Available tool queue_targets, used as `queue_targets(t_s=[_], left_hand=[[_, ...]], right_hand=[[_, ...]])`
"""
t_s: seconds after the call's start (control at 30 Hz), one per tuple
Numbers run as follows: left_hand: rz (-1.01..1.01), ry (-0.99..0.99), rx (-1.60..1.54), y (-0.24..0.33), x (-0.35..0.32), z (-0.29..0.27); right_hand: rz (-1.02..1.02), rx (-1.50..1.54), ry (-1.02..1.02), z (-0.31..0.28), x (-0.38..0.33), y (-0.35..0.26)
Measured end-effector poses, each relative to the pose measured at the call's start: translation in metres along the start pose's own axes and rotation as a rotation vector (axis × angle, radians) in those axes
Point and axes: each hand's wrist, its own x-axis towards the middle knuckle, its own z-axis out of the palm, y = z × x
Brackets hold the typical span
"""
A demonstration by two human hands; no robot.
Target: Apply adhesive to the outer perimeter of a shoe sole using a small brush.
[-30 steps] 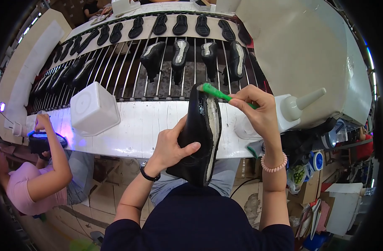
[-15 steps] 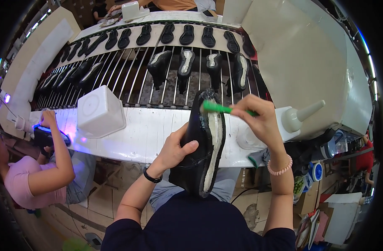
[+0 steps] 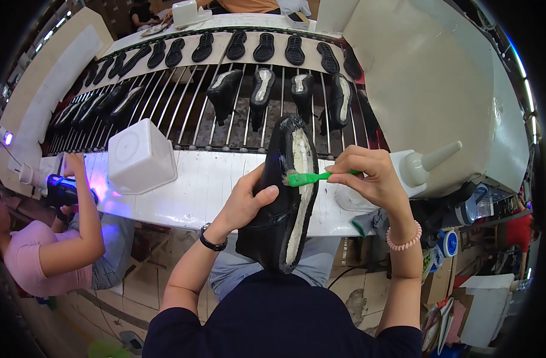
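In front of me a black shoe upper [image 3: 267, 234] stands tilted, its pale underside turned up and its toe pointing away from me. My left hand [image 3: 244, 201] is closed round its left side, thumb on top. Between the thumb and fingers of my right hand [image 3: 366, 179] is a green-handled brush [image 3: 309, 178]. Its bristles touch the left margin of the underside, about midway along the front half. Around the toe the black edge looks wet and shiny.
Past the white bench [image 3: 195, 179], a roller conveyor [image 3: 186, 113] carries several shoe uppers and black soles [image 3: 264, 48]. A white square container [image 3: 140, 156] stands left, a white spouted bottle [image 3: 417, 169] right. At far left a co-worker [image 3: 52, 256] handles another shoe under bluish light.
The brush has moved from the toe down along the left edge toward me, my right hand lowering with it. The shoe has shifted slightly up and left in my left hand.
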Motion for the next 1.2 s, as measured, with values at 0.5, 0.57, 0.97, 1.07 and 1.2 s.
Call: queue_targets(t_s=[0.5,0.57,0.97,1.07,1.2], left_hand=[[0.051,0.125,-0.082,-0.013,0.013,0.006],[0.044,0.127,-0.103,-0.011,0.020,0.003],[0.031,0.199,0.083,-0.038,0.006,-0.010],[-0.088,0.247,0.304,-0.035,-0.003,-0.016],[-0.258,0.275,0.666,-0.045,-0.003,-0.026]], right_hand=[[0.014,0.107,-0.047,0.021,-0.037,-0.006],[0.071,0.027,0.140,0.019,-0.021,-0.001],[0.385,0.122,0.307,0.047,-0.023,0.030],[0.536,0.269,0.004,0.053,-0.051,0.035],[0.639,0.670,0.081,0.072,-0.093,0.048]])
